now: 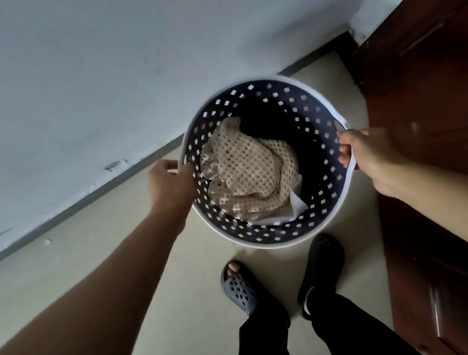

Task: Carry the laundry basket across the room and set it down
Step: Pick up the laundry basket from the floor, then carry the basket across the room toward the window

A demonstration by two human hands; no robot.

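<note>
Grip: left hand (171, 183) and right hand (369, 155) had fingers closed on the basket (317, 123) rim.
Progress: by the wall (92, 77); whether grounded, unclear.

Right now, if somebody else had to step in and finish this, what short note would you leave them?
Left hand: gripping the laundry basket at its left rim.
Right hand: gripping the opposite rim.
Basket: in front of the feet, near the wall and a wooden door; whether it rests on the floor is unclear. Beige knit garment and something white inside.
Done: basket gripped by both hands.
Left: set it down if it is still off the floor, then let go.
</note>
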